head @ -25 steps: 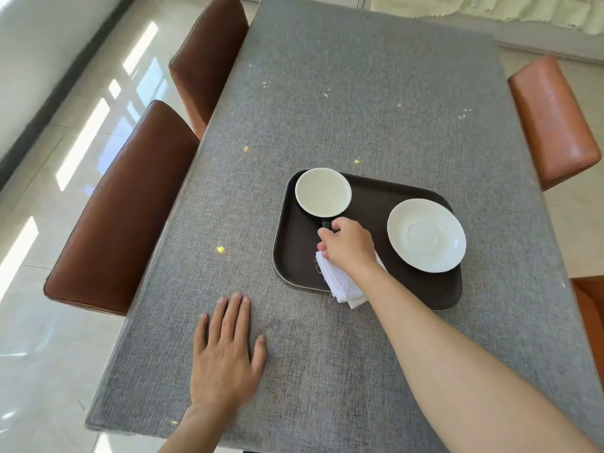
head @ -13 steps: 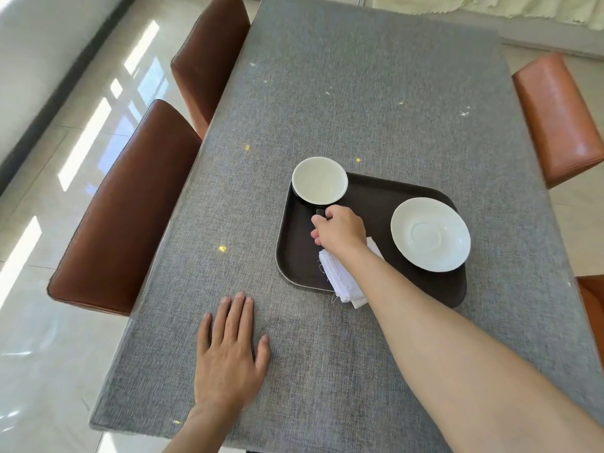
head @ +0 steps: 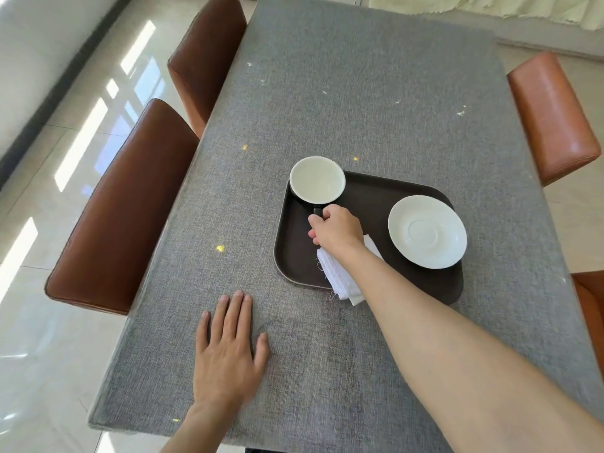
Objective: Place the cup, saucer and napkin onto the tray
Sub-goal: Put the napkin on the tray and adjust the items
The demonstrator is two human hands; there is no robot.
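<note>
A dark brown tray point(head: 385, 204) lies on the grey table. The cup point(head: 317, 179), white inside with a dark outside and dark handle, stands at the tray's far left corner. My right hand point(head: 336, 230) is shut on the cup's handle. The white saucer point(head: 427, 231) sits on the right side of the tray. A folded white napkin point(head: 340, 276) lies at the tray's near edge, partly under my right forearm and overhanging the rim. My left hand point(head: 228, 351) rests flat on the table, fingers spread, holding nothing.
The grey cloth-covered table point(head: 359, 93) stretches away from me. Two brown leather chairs point(head: 121, 207) stand along its left side, an orange-brown chair point(head: 552, 116) at the right, and another chair edge point(head: 588, 305) at the near right.
My right hand has carried the cup by its handle a little toward the tray's far left corner. The left hand stays flat on the table.
</note>
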